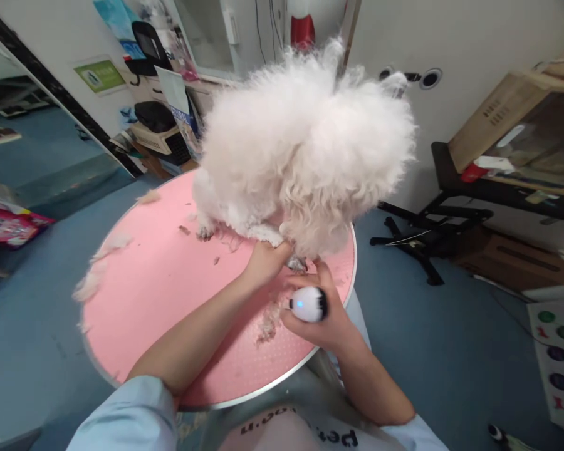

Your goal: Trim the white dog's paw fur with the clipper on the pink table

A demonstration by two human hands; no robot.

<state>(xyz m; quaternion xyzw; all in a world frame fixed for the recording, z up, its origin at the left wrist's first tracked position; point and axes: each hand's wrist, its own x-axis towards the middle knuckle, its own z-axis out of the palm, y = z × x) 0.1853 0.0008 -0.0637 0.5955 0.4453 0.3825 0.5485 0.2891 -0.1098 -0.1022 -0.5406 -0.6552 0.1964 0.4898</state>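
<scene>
A fluffy white dog [305,131] sits on a round pink grooming table [169,313], its curly, cream-tinted muzzle hanging low. My left hand [267,260] is closed round one of its front legs, just above the paw [297,263]. In my right hand [326,319] is a small white pet clipper [308,304] with a blue light lit, held close to that paw. The clipper's blade end is hidden from me. Short clumps of cut fur [267,326] lie on the table below my hands.
More fur tufts [115,244] rest along the table's left rim. Behind the dog stand a cabinet [207,37] and a pet carrier [162,141]. A black stand [423,232] bearing a wooden-framed box [512,125] is at the right. A pink bag [12,222] sits far left.
</scene>
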